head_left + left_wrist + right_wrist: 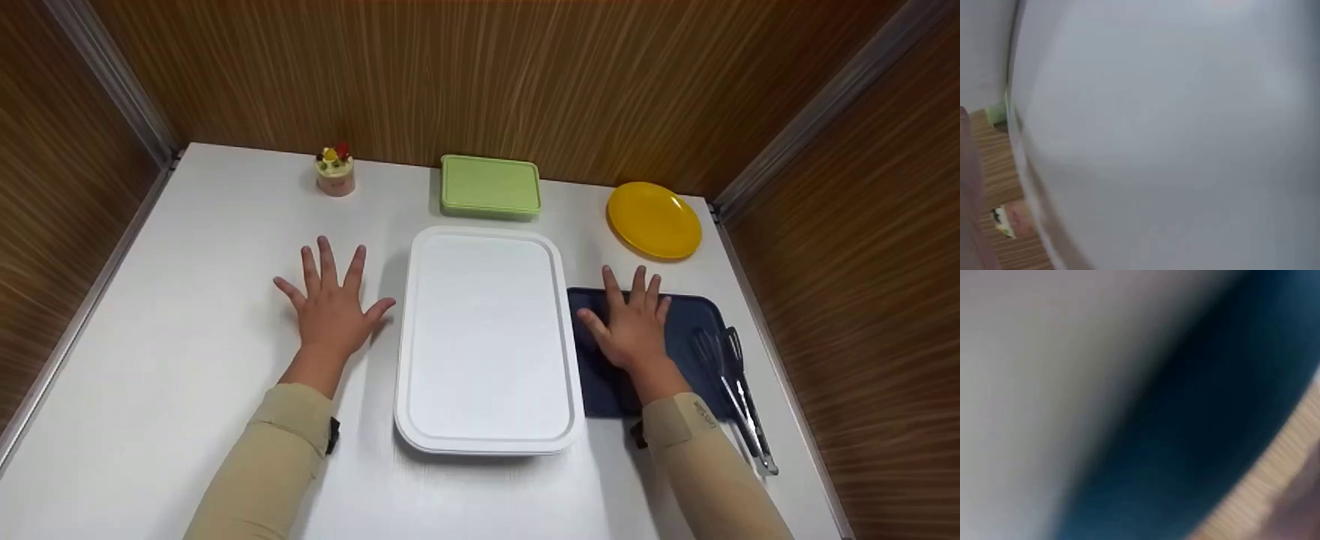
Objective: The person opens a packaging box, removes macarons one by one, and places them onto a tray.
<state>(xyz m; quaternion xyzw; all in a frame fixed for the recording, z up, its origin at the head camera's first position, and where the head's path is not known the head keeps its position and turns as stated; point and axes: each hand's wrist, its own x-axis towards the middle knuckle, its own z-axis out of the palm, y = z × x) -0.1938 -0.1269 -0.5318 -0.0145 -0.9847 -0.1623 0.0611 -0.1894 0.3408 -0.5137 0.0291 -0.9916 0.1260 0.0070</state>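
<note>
Fingers spread wide, my left hand (330,315) is over the white table just left of a large white lidded box (487,337). My right hand (634,330), fingers also spread, overlaps a dark blue tray (686,322) at the box's right side. Neither hand holds anything. The left wrist view shows mostly white table, with part of the hand (971,208) at its left edge. Dark blue tray surface (1202,422) fills much of the blurred right wrist view.
A whisk and tongs (742,397) lie across the tray's right edge. At the back stand a small decorated cup dessert (335,176), a green lidded container (490,185) and a yellow plate (654,220). Wood-grain panels (480,75) enclose the table's back and sides.
</note>
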